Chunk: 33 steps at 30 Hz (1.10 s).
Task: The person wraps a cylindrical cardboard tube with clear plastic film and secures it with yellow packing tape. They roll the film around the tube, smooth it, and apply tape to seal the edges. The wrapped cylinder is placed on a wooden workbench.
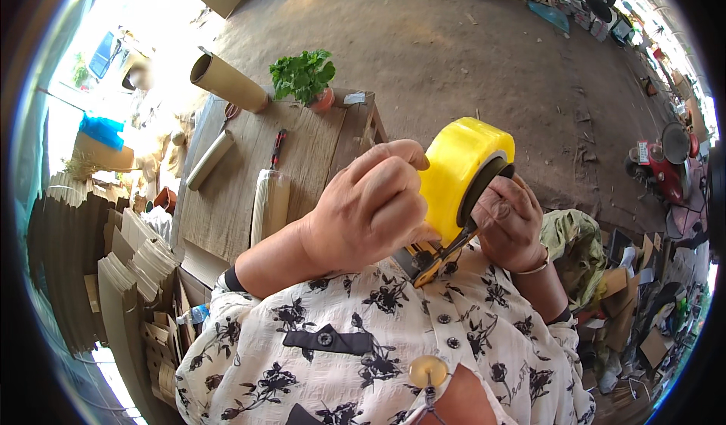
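Observation:
In front of my chest is a tape dispenser (435,265) loaded with a thick roll of yellow tape (461,169). My right hand (508,224) is closed around the dispenser on the roll's right side, partly hidden by the roll. My left hand (378,202) is curled at the roll's left side, with its index finger and thumb against the tape's edge. What lies between those fingertips is mostly hidden. The dispenser's lower end, with metal and yellow parts, points down toward my shirt.
On the wooden table (227,221) stand a brown cardboard tube (227,83) and a potted green plant (302,76). Scissors, a paper roll (210,160) and a red-handled tool (278,149) lie there too. Cardboard sheets (125,293) stack at left; scrap piles up (624,300) at right.

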Motion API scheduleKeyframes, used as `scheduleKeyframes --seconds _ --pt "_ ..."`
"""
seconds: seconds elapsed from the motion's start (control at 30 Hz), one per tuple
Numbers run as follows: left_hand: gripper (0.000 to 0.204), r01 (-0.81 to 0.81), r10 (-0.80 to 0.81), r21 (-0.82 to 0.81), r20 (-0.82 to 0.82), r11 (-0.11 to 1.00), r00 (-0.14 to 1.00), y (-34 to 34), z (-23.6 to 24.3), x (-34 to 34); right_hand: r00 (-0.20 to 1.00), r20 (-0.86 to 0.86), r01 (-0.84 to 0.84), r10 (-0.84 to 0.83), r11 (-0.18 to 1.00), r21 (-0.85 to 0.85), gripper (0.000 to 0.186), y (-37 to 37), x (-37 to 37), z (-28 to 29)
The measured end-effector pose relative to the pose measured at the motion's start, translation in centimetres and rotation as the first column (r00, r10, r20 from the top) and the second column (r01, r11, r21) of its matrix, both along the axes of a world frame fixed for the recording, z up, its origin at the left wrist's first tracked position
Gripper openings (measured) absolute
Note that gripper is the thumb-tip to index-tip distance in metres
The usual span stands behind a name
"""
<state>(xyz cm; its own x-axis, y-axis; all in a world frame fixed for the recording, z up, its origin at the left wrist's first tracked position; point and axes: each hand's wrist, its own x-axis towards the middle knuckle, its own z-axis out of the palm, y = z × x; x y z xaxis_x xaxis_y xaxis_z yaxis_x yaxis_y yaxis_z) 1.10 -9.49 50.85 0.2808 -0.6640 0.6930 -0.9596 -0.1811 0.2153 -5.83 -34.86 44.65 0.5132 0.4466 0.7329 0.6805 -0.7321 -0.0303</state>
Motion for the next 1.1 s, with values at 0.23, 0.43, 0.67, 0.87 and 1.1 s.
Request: scheduleKeyframes --seconds 0.23,0.43,0.67,0.87,1.1 --pt "0.042 0.094 -0.083 0.159 -0.075 0.983 0.994 0.5 -0.7 0.4 0.999 -0.026 0.037 -0.036 0.999 0.034 0.021 0.2 0.0 -0.2" --pt "0.038 -0.042 0.045 -0.082 0.034 0.996 0.998 -0.1 -0.3 0.1 1.000 0.002 0.013 -0.013 1.000 0.018 0.020 0.1 0.2 -0.2" --pt "0.041 -0.021 0.015 -0.079 -0.075 0.997 0.997 -0.1 -0.5 0.0 1.000 0.001 0.024 -0.024 1.000 -0.005 0.019 0.1 0.4 -0.3" --pt "0.035 0.061 -0.060 0.021 -0.046 0.998 0.997 0.5 -1.6 -0.2 0.997 -0.066 0.046 -0.039 0.994 0.100 0.018 0.4 0.2 0.1" --pt "0.037 0.018 -0.021 -0.123 -0.025 0.992 0.999 0.0 -0.6 0.1 1.000 0.002 0.018 -0.018 1.000 0.023 0.019 0.4 0.4 0.1"
